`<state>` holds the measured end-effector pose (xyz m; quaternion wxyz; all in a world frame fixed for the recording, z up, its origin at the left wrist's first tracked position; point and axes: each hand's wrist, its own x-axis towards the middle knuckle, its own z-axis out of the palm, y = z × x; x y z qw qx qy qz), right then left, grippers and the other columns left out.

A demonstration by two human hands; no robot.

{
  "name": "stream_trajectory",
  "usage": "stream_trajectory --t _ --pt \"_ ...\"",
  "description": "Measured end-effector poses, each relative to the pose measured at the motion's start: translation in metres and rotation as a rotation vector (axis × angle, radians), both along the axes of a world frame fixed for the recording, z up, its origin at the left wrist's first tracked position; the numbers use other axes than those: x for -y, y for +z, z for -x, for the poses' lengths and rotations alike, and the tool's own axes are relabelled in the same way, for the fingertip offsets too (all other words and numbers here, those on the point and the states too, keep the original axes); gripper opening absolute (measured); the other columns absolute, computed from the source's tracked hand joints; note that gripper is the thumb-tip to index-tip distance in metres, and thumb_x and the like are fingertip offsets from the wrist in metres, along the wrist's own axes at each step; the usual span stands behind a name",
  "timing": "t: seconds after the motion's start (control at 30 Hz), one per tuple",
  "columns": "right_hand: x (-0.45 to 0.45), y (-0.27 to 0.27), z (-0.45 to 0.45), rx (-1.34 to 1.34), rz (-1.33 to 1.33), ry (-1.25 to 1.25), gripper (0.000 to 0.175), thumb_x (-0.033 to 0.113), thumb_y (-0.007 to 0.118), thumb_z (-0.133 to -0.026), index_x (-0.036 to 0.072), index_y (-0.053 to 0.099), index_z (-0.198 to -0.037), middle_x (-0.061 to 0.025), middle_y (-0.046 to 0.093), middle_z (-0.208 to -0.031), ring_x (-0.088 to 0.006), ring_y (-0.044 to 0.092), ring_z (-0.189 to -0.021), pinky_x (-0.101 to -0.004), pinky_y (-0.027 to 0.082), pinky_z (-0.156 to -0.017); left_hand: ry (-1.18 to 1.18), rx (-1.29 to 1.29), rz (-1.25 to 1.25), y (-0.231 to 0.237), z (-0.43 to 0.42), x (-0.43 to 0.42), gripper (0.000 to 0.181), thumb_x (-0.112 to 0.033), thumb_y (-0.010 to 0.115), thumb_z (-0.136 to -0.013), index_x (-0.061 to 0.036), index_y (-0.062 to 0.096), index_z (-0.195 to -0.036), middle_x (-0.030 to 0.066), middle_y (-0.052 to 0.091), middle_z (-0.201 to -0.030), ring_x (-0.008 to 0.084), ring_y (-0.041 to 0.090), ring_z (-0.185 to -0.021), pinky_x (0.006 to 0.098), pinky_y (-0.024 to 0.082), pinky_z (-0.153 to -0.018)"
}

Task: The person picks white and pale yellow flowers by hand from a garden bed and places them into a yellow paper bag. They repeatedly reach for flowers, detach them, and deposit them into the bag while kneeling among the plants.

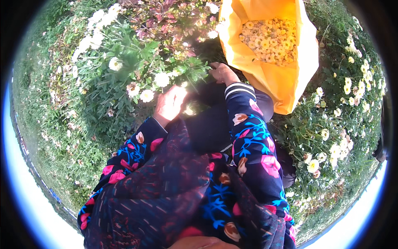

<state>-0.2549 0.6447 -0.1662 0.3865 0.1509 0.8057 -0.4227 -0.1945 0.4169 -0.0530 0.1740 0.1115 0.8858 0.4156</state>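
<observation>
My left hand [170, 102] is at the near edge of a leafy chrysanthemum plant [124, 53], strongly lit by the sun. Beside its fingers are white blooms, among them one full flower [161, 79] and a lower one [146, 96]. Glare hides whether the fingers hold anything. Close to the yellow bag lies my right hand [223, 73], its fingertips by green leaves [199, 69] and partly in shade; what they touch is unclear. The wide-mouthed yellow bag [270, 85] stands beyond my right forearm, with many picked pale-yellow flower heads [269, 40] inside.
Reddish-leaved plants [168, 21] grow ahead of my hands. More white and cream flowers [340, 149] stand in the row to my right. Dense green growth [68, 124] spreads to the left. My dark-trousered leg [208, 124] is below my hands. A dark shape [381, 133] shows at the far right.
</observation>
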Motion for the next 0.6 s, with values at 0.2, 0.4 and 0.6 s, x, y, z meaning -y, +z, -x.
stream_trajectory --t 0.2,0.4,0.6 --pt "0.051 -0.023 -0.011 0.275 0.649 -0.521 0.022 0.019 0.052 -0.088 0.007 0.058 -0.105 -0.0062 0.065 -0.091 -0.0219 0.063 -0.078 -0.0354 0.050 -0.062 0.154 0.243 0.150 0.067 -0.021 0.034 0.019 -0.015 0.055 -0.088 -0.0024 0.059 -0.075 0.0064 0.055 -0.057 0.0177 0.055 -0.049 0.0278 0.045 -0.052" --pt "0.059 0.016 0.043 -0.142 -0.055 0.291 0.023 0.023 0.062 -0.076 0.008 0.063 -0.094 -0.0175 0.065 -0.082 -0.0305 0.063 -0.078 -0.0343 0.052 -0.070 -0.304 0.053 -0.212 0.087 -0.011 -0.023 0.015 -0.015 0.048 -0.091 -0.0046 0.058 -0.093 0.0039 0.058 -0.063 0.0120 0.057 -0.053 0.0236 0.045 -0.050" --pt "0.011 0.056 0.013 -0.395 -0.113 0.362 0.022 0.018 0.055 -0.083 0.003 0.063 -0.096 -0.0072 0.063 -0.073 -0.0200 0.059 -0.058 -0.0296 0.049 -0.053 0.563 0.533 -0.734 -0.066 -0.009 0.018 0.020 -0.013 0.046 -0.093 -0.0038 0.048 -0.111 0.0035 0.051 -0.084 0.0118 0.047 -0.073 0.0231 0.043 -0.067"
